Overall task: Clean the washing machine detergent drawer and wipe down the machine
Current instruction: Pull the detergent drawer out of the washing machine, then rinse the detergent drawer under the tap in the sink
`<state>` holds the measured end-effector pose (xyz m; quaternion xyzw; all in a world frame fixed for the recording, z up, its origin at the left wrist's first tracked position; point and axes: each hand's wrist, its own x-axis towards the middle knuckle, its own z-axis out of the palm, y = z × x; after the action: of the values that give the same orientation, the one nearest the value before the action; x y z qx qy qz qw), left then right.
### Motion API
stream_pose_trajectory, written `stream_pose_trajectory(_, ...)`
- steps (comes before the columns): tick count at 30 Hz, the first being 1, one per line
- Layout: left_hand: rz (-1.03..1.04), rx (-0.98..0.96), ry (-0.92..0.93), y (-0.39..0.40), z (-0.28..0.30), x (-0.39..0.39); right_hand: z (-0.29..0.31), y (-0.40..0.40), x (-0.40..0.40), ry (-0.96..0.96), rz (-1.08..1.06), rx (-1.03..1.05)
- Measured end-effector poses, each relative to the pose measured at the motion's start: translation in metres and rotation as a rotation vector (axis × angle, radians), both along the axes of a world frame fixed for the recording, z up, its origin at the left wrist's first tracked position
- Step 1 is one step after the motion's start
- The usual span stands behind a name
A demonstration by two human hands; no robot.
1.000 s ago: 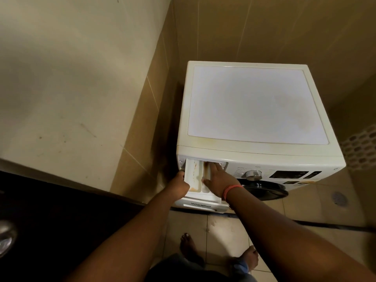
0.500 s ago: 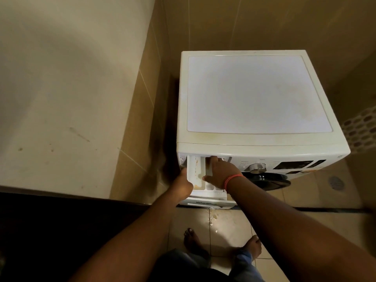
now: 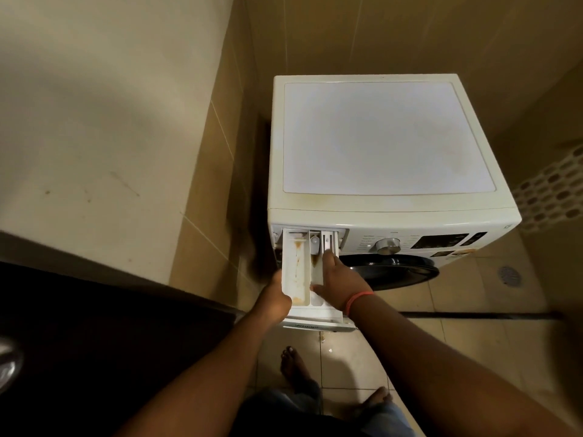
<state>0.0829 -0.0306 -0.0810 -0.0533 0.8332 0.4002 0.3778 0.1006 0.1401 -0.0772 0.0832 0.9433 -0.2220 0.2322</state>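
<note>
A white front-loading washing machine stands in a tiled corner. Its detergent drawer is pulled far out at the upper left of the front; brown stains streak the left compartment. My left hand grips the drawer's left wall near the front. My right hand lies over the right compartments, with its fingers reaching into the drawer and its thumb across a divider. A red band circles the right wrist.
A control knob and dark display sit right of the drawer, above the dark round door. Tiled walls close in at left and back. A dark counter lies at lower left. My bare feet stand on the tiled floor near a drain.
The drawer has slid further out of the machine toward me, and both hands came back with it. My right hand now sits lower along the drawer.
</note>
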Motion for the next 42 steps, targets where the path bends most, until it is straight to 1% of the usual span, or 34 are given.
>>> stream_pose_trajectory(4, 0.026, -0.014, -0.005, -0.003, 0.000, 0.030, -0.004, 0.004, 0.032, 0.038, -0.007, -0.107)
stream_pose_trajectory(8, 0.055, -0.037, -0.004, -0.002, -0.004, 0.062, 0.000, 0.015, 0.068, 0.085, 0.062, -0.164)
stream_pose_trajectory(11, 0.075, -0.070, 0.008, 0.005, 0.003, 0.085, 0.008, 0.029, 0.098, 0.145, 0.016, -0.233)
stream_pose_trajectory(14, 0.067, -0.049, 0.039, 0.023, 0.016, 0.109, 0.016, 0.048, 0.133, 0.191, -0.131, -0.320)
stream_pose_trajectory(16, 0.033, -0.021, 0.068, 0.041, 0.026, 0.128, 0.023, 0.066, 0.165, 0.207, -0.276, -0.382)
stream_pose_trajectory(19, -0.049, 0.001, 0.102, 0.074, 0.039, 0.155, 0.030, 0.098, 0.217, 0.173, -0.473, -0.409)
stream_pose_trajectory(21, -0.108, 0.008, 0.123, 0.104, 0.051, 0.176, 0.034, 0.124, 0.257, 0.141, -0.584, -0.412)
stream_pose_trajectory(23, -0.169, 0.026, 0.152, 0.140, 0.062, 0.199, 0.041, 0.153, 0.296, 0.150, -0.681, -0.431)
stream_pose_trajectory(27, -0.305, 0.143, 0.172, 0.210, 0.083, 0.242, 0.059, 0.202, 0.365, 0.221, -0.866, -0.472)
stream_pose_trajectory(30, -0.381, 0.184, 0.169, 0.259, 0.096, 0.270, 0.067, 0.235, 0.409, 0.289, -1.025, -0.520)
stream_pose_trajectory(33, -0.497, 0.199, 0.171, 0.306, 0.105, 0.289, 0.073, 0.264, 0.441, 0.367, -1.161, -0.588)
stream_pose_trajectory(38, -0.701, 0.191, 0.206, 0.380, 0.116, 0.315, 0.082, 0.310, 0.474, 0.464, -1.330, -0.679)
stream_pose_trajectory(42, -0.820, 0.230, 0.168, 0.434, 0.114, 0.325, 0.079, 0.344, 0.491, 0.520, -1.415, -0.695)
